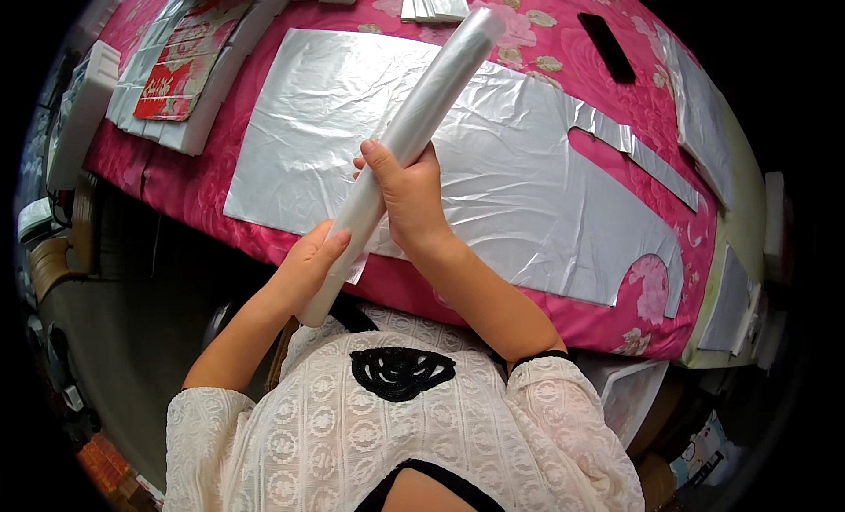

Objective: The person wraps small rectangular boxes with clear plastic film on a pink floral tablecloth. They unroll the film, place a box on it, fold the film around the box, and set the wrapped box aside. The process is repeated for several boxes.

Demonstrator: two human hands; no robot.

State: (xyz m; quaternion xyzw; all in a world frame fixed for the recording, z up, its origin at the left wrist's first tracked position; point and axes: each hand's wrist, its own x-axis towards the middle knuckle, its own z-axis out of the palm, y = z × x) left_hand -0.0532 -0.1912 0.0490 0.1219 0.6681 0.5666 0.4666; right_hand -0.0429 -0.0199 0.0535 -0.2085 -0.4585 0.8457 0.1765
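Note:
A long roll of clear plastic film [431, 94] is held slantwise in front of me, its upper end pointing far right. My left hand [314, 261] wraps round its lower part, close to my body. Higher up, around the middle, my right hand [409, 191] grips it with the thumb along the near face. Below the roll, a large silvery plastic sheet [519, 204] lies spread and wrinkled on the table. At its right end are two strap-like strips with a curved cutout, like those of a flat bag or apron.
The table wears a pink floral cloth [198, 191]. White stacked packs [198, 129] with a red patterned sheet [180, 85] on top stand at the far left. Small folded packets [436, 3] and a black phone [606, 47] lie at the back. More silvery film [700, 116] rests at right.

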